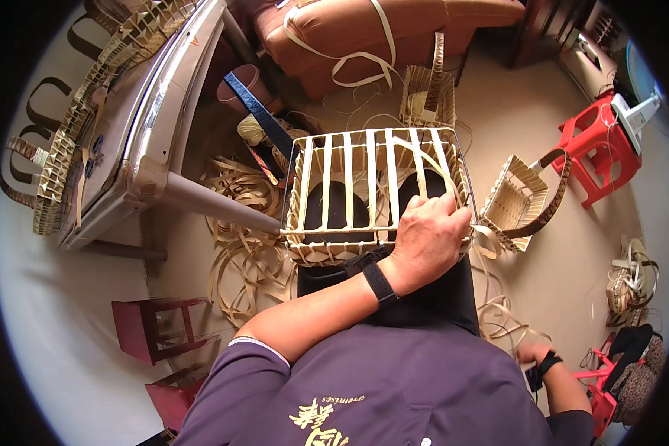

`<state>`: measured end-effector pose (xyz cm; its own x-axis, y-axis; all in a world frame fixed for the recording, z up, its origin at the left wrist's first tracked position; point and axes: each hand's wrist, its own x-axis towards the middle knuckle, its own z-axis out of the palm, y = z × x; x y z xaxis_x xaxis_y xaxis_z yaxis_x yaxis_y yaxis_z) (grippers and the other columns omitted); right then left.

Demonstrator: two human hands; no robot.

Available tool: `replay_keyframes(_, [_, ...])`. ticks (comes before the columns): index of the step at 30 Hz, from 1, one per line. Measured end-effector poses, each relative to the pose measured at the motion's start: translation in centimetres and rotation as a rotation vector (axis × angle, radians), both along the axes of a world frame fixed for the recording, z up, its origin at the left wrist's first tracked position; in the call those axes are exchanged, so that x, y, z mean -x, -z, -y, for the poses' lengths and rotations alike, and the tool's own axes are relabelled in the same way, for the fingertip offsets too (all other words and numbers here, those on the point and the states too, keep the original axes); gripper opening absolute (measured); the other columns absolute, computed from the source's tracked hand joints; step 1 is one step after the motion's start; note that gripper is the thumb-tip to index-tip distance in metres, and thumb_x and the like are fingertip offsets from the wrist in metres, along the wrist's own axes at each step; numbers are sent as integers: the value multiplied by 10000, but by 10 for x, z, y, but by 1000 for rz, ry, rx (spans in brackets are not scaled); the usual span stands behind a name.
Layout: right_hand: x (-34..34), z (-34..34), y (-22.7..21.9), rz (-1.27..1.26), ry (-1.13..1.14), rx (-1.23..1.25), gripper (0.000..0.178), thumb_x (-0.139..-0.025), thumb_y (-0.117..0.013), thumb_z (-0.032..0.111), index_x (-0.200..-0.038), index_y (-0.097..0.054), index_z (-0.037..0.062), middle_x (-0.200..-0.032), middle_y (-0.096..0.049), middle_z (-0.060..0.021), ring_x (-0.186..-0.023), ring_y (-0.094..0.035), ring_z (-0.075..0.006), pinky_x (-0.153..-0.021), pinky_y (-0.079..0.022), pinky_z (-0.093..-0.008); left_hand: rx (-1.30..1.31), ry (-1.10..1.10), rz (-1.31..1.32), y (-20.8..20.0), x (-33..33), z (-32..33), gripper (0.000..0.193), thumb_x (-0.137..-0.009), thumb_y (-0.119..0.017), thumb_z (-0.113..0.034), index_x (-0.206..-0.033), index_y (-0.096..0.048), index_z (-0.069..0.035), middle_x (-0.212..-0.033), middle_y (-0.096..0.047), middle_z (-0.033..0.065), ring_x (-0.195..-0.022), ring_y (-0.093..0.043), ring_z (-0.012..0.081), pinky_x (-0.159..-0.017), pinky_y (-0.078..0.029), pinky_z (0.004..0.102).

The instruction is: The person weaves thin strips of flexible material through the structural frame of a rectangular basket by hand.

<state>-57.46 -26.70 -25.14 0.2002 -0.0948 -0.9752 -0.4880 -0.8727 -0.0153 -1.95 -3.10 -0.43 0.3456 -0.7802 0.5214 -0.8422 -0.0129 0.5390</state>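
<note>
Head view looks straight down on a half-woven basket frame (375, 195) resting on the person's lap, its open top crossed by pale upright strips, with dark knees showing through the gaps; the left hand (427, 239) reaches across the body and lies on the near right corner of the basket frame, fingers curled over the rim and closed on it, a loose pale strip (431, 160) arching up just beyond the knuckles; a black wristband (377, 281) sits on that forearm, just nearer the body than the basket frame. The right hand (534, 352) hangs low, well to the right of the basket frame and nearer the body, down by the floor among loose strips; it is partly hidden and I cannot tell whether it is open or closed, nor whether it holds anything. Just right of the basket frame lies a small finished basket (519, 201) with a brown handle, tipped on its side; beyond that stands a red plastic stool (598, 145). Behind the basket frame stands another small woven basket (427, 97), and past it a brown sofa (364, 33) draped with strips. Left of the basket frame, coils of cane strips (241, 223) cover the floor, and a grey metal counter (137, 126) carries woven pieces.
</note>
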Motion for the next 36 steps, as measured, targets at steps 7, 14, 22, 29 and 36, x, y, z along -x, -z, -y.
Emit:
replay_keyframes(7, [-356,-90,-180,1205,857,-449,251,-1053,-700,192,-1192,-771,-5,-1007,-795,-121,-924,-731,-175,-846,-582,-352,-38,-48,52,0,-11,-2,115,-943,-748,-172,-891,-668,-107,-884,-626,94,-813,-655,335,-787,-510,464])
replay_keyframes(14, [-297,-36,-108,831,149,-132,255,-997,-692,222,-980,-783,-16,-831,-772,-153,-714,-705,-264,-696,-559,-443,-65,-97,32,-1,-11,-8,124,-936,-768,-172,-885,-667,-122,-890,-628,77,-828,-656,311,-794,-496,447])
replay_keyframes(22, [-306,-40,-193,1366,409,130,508,-875,-890,192,-1333,-722,51,-1164,-778,-124,-1100,-756,-342,-1055,-577,-418,-55,-69,34,2,-9,-6,144,-945,-770,-177,-881,-657,-115,-888,-624,73,-804,-646,315,-777,-496,447])
replay_keyframes(29, [-364,-34,-262,1094,1044,-949,290,-1090,-720,204,-1221,-714,-55,-957,-759,-113,-789,-716,-171,-857,-596,-310,-74,-52,60,-1,-8,-1,141,-951,-767,-176,-890,-652,-122,-897,-620,72,-810,-642,309,-777,-491,444])
replay_keyframes(36, [-434,-22,-296,1123,1370,-1259,240,-1178,-537,230,-1077,-652,46,-646,-469,78,-611,-525,-107,-807,-562,-333,-47,-51,48,-1,-11,-12,97,-946,-774,-135,-965,-681,-119,-907,-614,81,-842,-637,317,-794,-501,454])
